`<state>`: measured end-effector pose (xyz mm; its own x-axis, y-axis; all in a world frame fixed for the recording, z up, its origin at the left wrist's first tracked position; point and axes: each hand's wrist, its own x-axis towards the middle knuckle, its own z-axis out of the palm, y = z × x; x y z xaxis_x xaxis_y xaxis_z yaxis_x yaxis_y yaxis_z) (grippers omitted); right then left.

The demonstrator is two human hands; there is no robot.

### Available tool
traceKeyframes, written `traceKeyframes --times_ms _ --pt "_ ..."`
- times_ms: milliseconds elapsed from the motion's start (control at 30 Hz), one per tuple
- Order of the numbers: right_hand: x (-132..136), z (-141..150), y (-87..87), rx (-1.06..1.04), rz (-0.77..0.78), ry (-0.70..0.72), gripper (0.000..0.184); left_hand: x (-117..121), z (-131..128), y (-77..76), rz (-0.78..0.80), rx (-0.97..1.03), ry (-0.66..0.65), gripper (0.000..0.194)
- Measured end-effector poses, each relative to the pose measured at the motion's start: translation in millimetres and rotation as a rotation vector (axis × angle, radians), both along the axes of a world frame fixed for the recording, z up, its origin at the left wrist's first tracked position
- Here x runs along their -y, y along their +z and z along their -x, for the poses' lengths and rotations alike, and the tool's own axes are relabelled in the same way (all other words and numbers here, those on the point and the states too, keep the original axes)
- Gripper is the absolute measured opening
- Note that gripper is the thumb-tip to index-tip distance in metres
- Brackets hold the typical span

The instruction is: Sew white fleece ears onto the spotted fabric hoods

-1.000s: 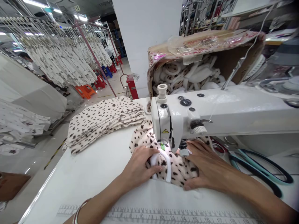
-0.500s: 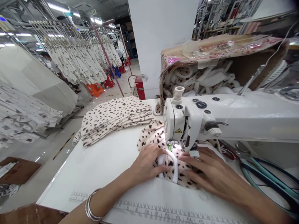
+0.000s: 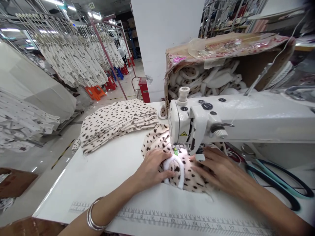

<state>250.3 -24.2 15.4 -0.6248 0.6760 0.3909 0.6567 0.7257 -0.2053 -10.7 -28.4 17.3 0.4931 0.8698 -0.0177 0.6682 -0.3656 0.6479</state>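
White melamine sewing table [image 3: 81, 183] carries an industrial sewing machine [image 3: 236, 121] along its right side, with a stack of spotted fabric panels [image 3: 118, 124] near the far edge and teal-handled shears [image 3: 275, 183] just beyond the right edge. Spotted fabric piece [image 3: 189, 178] lies beneath the machine head, with its white binding [image 3: 173, 167] in front of the needle area. Left hand [image 3: 152, 170] rests its extended, ungripping fingers on the binding; right hand [image 3: 221, 170] lies flat with fingers spread on the fabric, just beside the presser foot [image 3: 180, 147].

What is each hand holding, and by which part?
Neither grips: the left hand presses the white binding on the spotted fabric, and the right hand lies flat on it.
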Motion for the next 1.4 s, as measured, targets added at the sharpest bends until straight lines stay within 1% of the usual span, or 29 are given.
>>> traceKeyframes --times_ms 167,367,467,533,633,733,833,900,967,1033,1100,1167,1233,1333,1400 --pt "-5.4 -4.7 -4.1 -0.018 -0.042 -0.029 0.024 0.7 -0.7 -0.5 -0.021 -0.019 -0.001 0.045" --pt "-6.0 -6.6 -5.2 -0.012 -0.049 -0.037 0.024 3.2 -2.5 -0.1 -0.048 -0.023 0.021 0.04" --pt "-7.7 -9.7 -9.6 0.023 -0.042 -0.055 0.023 4.0 -2.6 0.2 -0.112 -0.012 -0.026 0.038" --pt "-9.0 -11.9 -13.2 0.064 -0.045 -0.075 0.021 4.0 -2.4 0.3 -0.159 -0.02 -0.068 0.033" --pt "-9.8 -13.2 -16.5 0.09 -0.056 -0.111 0.018 3.4 -2.4 0.0 -0.189 -0.046 -0.079 0.026" --pt "-8.7 -11.0 -15.7 0.086 -0.073 -0.16 0.015 2.8 -3.2 -0.6 -0.186 -0.059 -0.066 0.027" --pt "-5.1 -5.4 -12.0 0.079 -0.113 -0.201 0.016 2.6 -4.1 -1.1 -0.188 -0.062 -0.065 0.027" --pt "0.1 1.5 -9.2 0.045 -0.158 -0.181 0.018 2.7 -4.3 -1.3 -0.197 -0.058 -0.063 0.027" --pt "7.5 11.2 -7.9 -0.002 -0.183 -0.089 0.022 3.1 -4.0 -1.3 -0.214 -0.054 -0.064 0.026" --pt "16.0 22.0 -10.1 -0.014 -0.145 0.039 0.03 4.0 -3.5 -1.2 -0.271 -0.055 -0.073 0.025" --pt "23.4 30.9 -15.7 0.009 -0.084 0.103 0.04 5.8 -3.5 -1.2 -0.377 -0.071 -0.095 0.025" --pt "28.9 35.7 -22.7 0.009 -0.063 0.086 0.043 8.4 -4.5 -1.9 -0.501 -0.069 -0.132 0.021" --pt "32.5 35.9 -28.5 -0.003 -0.078 0.053 0.042 11.4 -6.7 -3.2 -0.585 -0.033 -0.173 0.017" --pt "35.5 31.2 -32.4 0.006 -0.126 0.047 0.044 15.2 -11.6 -5.3 -0.632 0.013 -0.189 0.017" --pt "35.5 28.0 -32.2 0.023 -0.154 0.039 0.045 16.1 -15.5 -6.1 -0.662 -0.012 -0.172 0.017"
